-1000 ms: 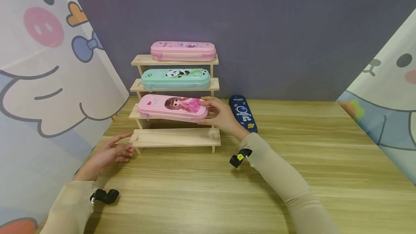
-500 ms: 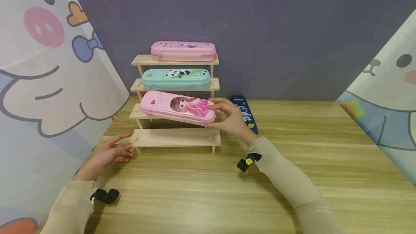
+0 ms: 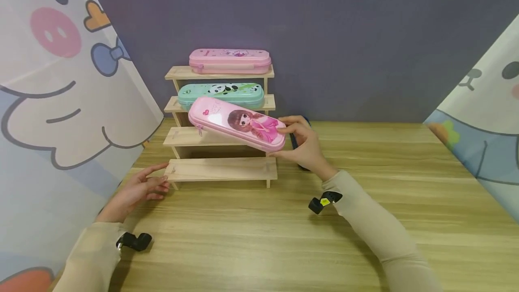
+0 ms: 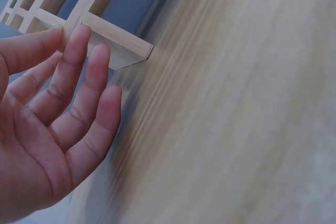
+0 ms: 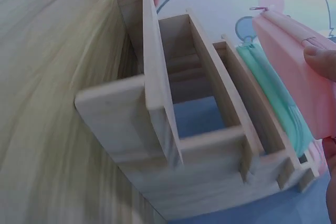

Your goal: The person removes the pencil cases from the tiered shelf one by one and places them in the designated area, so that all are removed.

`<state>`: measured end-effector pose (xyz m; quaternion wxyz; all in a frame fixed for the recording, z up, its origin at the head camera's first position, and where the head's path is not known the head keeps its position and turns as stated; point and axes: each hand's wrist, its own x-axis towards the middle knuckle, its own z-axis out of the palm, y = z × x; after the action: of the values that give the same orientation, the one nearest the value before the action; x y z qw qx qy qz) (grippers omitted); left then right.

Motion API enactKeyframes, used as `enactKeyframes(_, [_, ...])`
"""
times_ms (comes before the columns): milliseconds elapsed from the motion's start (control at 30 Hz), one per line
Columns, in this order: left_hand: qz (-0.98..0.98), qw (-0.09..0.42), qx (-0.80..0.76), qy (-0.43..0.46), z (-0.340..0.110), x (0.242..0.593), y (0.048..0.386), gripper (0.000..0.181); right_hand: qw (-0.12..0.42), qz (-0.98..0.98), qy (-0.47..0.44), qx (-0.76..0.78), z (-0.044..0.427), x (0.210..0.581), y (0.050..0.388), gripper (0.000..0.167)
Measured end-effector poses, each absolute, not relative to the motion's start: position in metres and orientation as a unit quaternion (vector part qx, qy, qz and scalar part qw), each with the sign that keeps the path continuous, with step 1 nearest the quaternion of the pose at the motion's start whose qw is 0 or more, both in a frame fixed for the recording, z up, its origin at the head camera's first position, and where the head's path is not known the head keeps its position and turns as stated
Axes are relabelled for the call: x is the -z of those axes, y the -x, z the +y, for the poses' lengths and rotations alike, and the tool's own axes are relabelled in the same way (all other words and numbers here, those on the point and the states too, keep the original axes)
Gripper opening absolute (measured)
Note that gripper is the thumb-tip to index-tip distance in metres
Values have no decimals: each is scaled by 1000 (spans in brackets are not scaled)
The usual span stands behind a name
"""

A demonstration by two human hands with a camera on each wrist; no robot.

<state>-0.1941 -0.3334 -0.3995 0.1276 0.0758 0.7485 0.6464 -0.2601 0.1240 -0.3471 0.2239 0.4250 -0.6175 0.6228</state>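
My right hand (image 3: 305, 144) grips the right end of a pink pencil case (image 3: 239, 123) with a long-haired doll printed on its lid. The case is tilted, left end higher, in the air in front of a stepped wooden display rack (image 3: 220, 169). In the right wrist view the case's pink underside (image 5: 296, 72) shows beside my thumb. My left hand (image 3: 139, 190) holds the left end of the rack's lowest shelf between thumb and index finger; the other fingers are loosely bent. A mint panda pencil case (image 3: 220, 95) and another pink pencil case (image 3: 229, 61) lie on the upper two shelves.
A dark blue pencil case (image 3: 307, 123) lies on the wood-grain table (image 3: 227, 238), mostly hidden behind my right hand. A dark grey panel (image 3: 365, 48) stands behind the rack. Cartoon-printed curtains (image 3: 81, 116) hang on both sides.
My right hand has lifted the pink doll pencil case off the third shelf from the top, moving it up and to the right and tilting it. My left hand has stayed at the rack.
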Motion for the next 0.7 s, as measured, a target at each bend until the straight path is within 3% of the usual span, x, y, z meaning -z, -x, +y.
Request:
enactKeyframes(200, [744, 132, -651, -78, -333, 398, 194, 43, 245, -590, -429, -639, 146, 341, 260, 50])
enactKeyframes(700, [758, 128, -636, -66, -334, 399, 192, 43, 321, -573, -406, -636, 173, 339, 258, 66])
